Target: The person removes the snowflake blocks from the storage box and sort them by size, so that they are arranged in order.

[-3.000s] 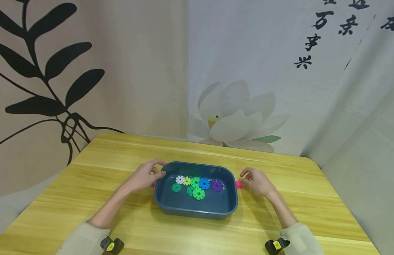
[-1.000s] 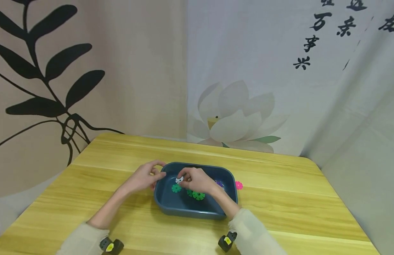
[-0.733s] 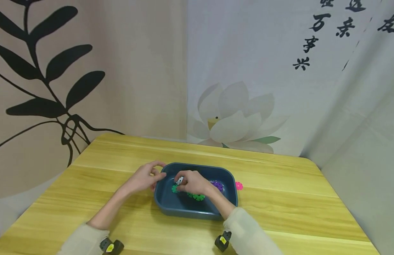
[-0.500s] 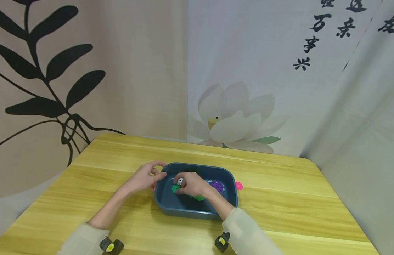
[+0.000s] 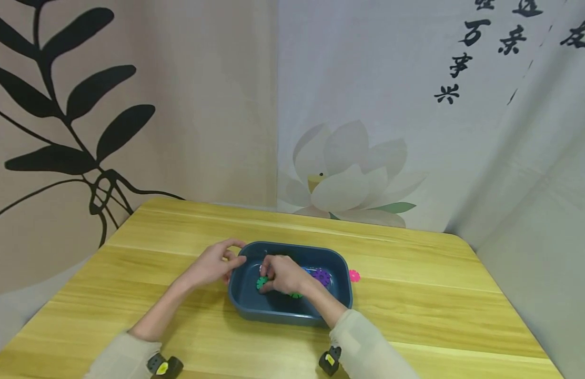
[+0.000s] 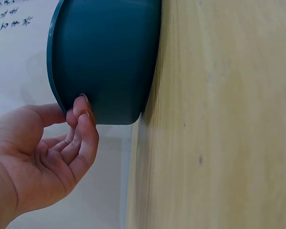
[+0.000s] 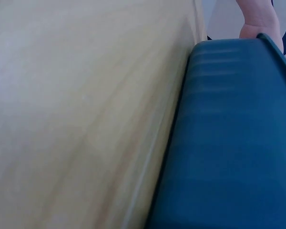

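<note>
A dark blue plastic basin (image 5: 292,316) stands on the table with several notched plastic discs in it. My left hand (image 5: 215,263) grips its left end; in the left wrist view that hand (image 6: 52,148) has thumb and fingertips on the rim. Inside the basin my right hand (image 5: 285,275) reaches to the left part, thumb and fingers around the edges of a green disc (image 5: 261,283). A purple disc (image 5: 322,277) lies behind the right wrist, and a light green disc (image 5: 296,295) peeks out below the hand. The other discs are mostly hidden under it.
A pink disc (image 5: 354,276) lies on the wooden table (image 5: 415,295), just outside the basin's right end. Patterned cloth (image 5: 217,105) hangs behind the table. In the right wrist view the basin's side wall (image 7: 233,143) fills the right half.
My right hand has left the pink disc, moved left into the basin, and lowered to the green disc, which has shifted slightly. My left hand has stayed on the rim.
</note>
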Available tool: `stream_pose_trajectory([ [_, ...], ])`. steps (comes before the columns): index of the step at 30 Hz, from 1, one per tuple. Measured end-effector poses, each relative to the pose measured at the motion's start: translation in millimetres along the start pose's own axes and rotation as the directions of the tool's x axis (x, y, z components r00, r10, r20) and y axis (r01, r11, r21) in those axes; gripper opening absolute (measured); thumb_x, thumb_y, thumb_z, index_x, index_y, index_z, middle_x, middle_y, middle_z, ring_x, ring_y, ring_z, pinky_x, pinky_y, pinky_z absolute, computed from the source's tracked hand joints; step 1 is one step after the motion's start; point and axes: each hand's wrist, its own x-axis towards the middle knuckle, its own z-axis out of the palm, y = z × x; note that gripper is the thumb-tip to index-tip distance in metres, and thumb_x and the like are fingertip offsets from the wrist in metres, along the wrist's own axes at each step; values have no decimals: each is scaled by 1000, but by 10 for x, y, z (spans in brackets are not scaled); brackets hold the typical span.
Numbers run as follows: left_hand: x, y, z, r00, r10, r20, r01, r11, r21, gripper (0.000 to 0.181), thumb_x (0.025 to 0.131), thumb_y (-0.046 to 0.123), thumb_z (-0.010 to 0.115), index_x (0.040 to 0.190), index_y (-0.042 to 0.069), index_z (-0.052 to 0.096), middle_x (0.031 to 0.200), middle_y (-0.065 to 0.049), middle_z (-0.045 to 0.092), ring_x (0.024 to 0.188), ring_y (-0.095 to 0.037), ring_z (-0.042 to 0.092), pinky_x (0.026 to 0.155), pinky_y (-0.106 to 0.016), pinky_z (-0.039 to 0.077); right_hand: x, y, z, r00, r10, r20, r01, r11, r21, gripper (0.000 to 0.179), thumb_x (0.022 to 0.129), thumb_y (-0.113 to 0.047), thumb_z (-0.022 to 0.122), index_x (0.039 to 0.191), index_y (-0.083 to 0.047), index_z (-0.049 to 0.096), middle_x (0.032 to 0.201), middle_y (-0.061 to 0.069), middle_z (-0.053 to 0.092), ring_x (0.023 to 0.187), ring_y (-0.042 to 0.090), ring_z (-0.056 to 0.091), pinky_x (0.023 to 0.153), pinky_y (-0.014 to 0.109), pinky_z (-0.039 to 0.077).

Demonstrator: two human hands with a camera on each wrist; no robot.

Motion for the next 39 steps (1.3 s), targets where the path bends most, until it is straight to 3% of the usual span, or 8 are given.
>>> stream_pose_trajectory([
  [5,-2,-21,0,1000,-17,-1,17,1000,16,43,102,14,61,139,-4,49,74,-7,62,56,-25,60,55,-38,55,-26,0,8,1000,1,8,-1,998,67,17,88,-8,79,89,-8,62,74,-3,63,64,7,58,59,20,49],
  [9,2,-38,8,1000,-29,-5,29,999,26,42,102,14,61,138,-3,50,73,-7,61,56,-24,60,55,-38,55,-71,-11,-37,1000,-11,-7,12,986,167,10,92,-3,74,96,-5,65,74,3,68,59,14,66,54,22,52],
  [19,10,-47,4,999,-31,-18,31,999,39,40,102,13,61,138,-2,51,71,-6,61,56,-25,60,56,-39,56,-226,28,-257,994,-27,-108,57,955,291,11,99,-3,63,110,-3,68,88,11,69,72,31,70,66,40,59],
  [24,4,-40,8,999,-38,-30,39,998,38,40,101,12,62,138,-2,51,72,-6,61,55,-24,59,54,-38,55,-336,101,-377,987,3,-160,52,939,340,15,100,-2,61,114,0,66,92,20,69,76,37,68,73,51,58],
  [27,6,-43,11,999,-43,-30,44,998,40,40,101,12,62,138,-2,51,72,-6,60,55,-24,59,54,-38,55,-406,148,-447,979,41,-198,35,931,363,16,100,-1,61,115,1,66,92,21,68,77,40,67,74,54,58],
  [34,19,-38,15,998,-58,-34,59,997,42,40,101,12,63,138,0,51,73,-7,60,56,-23,59,56,-38,56,-549,334,-601,946,134,-294,-11,922,387,18,97,-1,66,115,-1,66,90,10,68,80,42,68,74,47,60],
  [39,20,-26,14,998,-59,-36,60,997,40,40,101,12,63,137,0,52,73,-6,61,56,-23,59,56,-38,56,-682,506,-718,929,170,-328,-13,903,430,21,98,-2,65,118,2,63,91,12,68,81,44,68,75,52,58],
])
